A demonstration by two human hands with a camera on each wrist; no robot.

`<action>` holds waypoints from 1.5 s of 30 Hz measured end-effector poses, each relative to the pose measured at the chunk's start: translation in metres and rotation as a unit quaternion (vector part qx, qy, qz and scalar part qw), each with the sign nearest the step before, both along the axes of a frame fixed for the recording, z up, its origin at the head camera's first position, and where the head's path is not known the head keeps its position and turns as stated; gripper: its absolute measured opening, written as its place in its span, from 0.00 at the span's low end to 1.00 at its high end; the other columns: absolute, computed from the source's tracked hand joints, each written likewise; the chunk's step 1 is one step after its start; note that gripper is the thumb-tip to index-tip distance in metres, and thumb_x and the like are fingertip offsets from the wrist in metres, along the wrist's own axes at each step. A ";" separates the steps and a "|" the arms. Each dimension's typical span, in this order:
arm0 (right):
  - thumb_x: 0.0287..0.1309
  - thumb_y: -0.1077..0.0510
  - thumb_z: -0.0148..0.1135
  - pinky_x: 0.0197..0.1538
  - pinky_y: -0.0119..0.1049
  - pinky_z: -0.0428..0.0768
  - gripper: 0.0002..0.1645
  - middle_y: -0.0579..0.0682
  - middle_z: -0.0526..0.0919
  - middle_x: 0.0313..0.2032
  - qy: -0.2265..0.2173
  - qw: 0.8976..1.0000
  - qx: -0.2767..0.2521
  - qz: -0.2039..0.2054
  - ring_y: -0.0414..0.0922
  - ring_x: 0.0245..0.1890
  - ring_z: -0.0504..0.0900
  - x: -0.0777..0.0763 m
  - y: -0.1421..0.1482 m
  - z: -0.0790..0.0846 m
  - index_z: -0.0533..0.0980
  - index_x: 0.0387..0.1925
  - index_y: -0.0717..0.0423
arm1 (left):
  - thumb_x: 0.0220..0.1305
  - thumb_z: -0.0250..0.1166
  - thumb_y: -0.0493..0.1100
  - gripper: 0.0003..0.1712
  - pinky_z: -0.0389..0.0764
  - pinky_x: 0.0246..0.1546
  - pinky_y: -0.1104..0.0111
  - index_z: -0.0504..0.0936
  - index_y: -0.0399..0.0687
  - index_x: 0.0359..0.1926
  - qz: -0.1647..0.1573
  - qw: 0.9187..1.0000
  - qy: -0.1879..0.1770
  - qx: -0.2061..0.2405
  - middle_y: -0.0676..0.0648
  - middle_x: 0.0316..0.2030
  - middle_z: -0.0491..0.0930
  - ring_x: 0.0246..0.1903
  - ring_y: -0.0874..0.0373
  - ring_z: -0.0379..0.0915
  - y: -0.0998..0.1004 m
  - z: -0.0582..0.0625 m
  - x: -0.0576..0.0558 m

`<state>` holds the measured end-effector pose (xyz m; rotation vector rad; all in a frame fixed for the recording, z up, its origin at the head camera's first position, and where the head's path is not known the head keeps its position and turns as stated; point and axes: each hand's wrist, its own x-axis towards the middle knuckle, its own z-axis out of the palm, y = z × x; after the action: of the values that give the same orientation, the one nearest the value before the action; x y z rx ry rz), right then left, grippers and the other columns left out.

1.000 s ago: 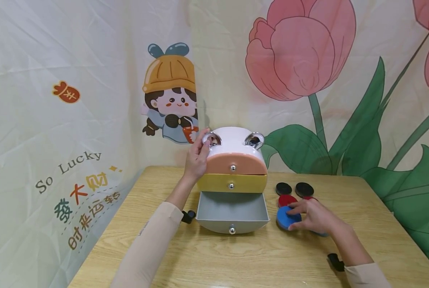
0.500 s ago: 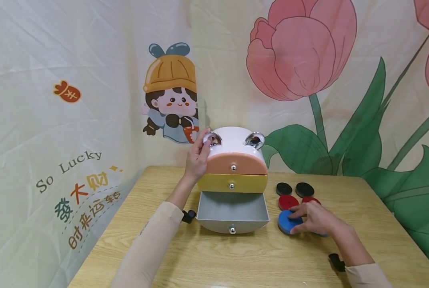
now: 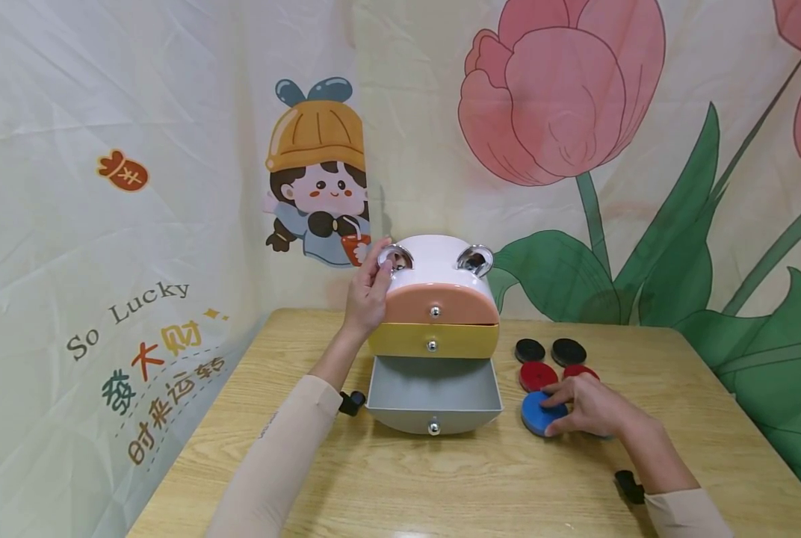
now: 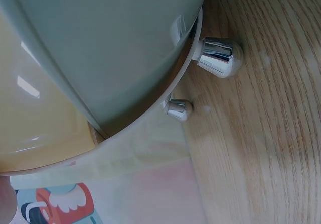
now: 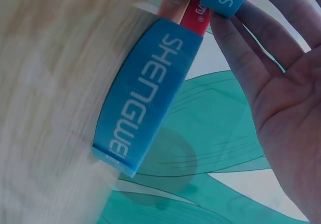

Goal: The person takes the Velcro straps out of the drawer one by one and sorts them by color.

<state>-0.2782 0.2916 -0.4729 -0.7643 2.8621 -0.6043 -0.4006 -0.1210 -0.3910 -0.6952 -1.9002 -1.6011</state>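
My left hand (image 3: pixel 367 295) grips the silver ear (image 3: pixel 395 258) on a small drawer box (image 3: pixel 434 261) with a white top, its thumb at the ear's front. The box's orange drawer (image 3: pixel 410 308) and yellow drawer (image 3: pixel 400 341) are closed; the grey bottom drawer (image 3: pixel 434 385) is pulled out and bare inside. To the right, my right hand (image 3: pixel 592 403) pinches a blue roll of tape (image 3: pixel 542 413) between thumb and fingers, low over the table. A second lettered blue tape roll (image 5: pixel 143 91) stands close by in the right wrist view, mostly hidden under the hand in the head view.
Behind the blue rolls lie two red tape rolls, one at left (image 3: pixel 537 376) and one partly covered (image 3: pixel 580 370). Farther back are two black rolls, left (image 3: pixel 530 350) and right (image 3: pixel 568 351). Printed cloth (image 3: pixel 427 112) hangs behind the wooden table (image 3: pixel 400 486).
The pinched blue roll has shifted slightly right and toward me, baring more of the red roll behind it. My left hand keeps its hold on the ear.
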 end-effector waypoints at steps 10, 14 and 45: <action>0.45 0.38 0.83 0.62 0.62 0.79 0.29 0.58 0.84 0.61 0.003 1.000 -0.007 -0.003 0.63 0.62 0.80 -0.001 0.004 -0.001 0.90 0.46 0.48 | 0.82 0.52 0.44 0.25 0.73 0.55 0.78 0.70 0.53 0.75 0.013 1.000 0.007 -0.010 0.49 0.73 0.72 0.56 0.44 0.74 -0.002 -0.002 -0.002; 0.45 0.40 0.84 0.63 0.65 0.76 0.27 0.60 0.81 0.64 0.000 1.000 -0.009 0.000 0.63 0.63 0.80 0.000 0.004 -0.001 0.90 0.45 0.49 | 0.82 0.52 0.44 0.25 0.73 0.62 0.74 0.70 0.53 0.75 0.015 1.000 0.002 -0.013 0.51 0.75 0.70 0.60 0.44 0.73 -0.001 -0.002 -0.001; 0.54 0.39 0.78 0.61 0.62 0.79 0.36 0.57 0.83 0.62 0.057 0.997 0.036 -0.033 0.60 0.63 0.81 0.003 -0.012 0.016 0.84 0.60 0.51 | 0.82 0.49 0.38 0.25 0.70 0.57 0.82 0.69 0.50 0.76 -0.003 1.000 -0.010 -0.002 0.39 0.75 0.68 0.58 0.36 0.71 0.005 0.015 0.023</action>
<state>-0.2755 0.2792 -0.4567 -0.7170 3.0065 -0.4756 -0.3778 -0.1159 -0.3761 -0.6905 -1.9168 -1.6141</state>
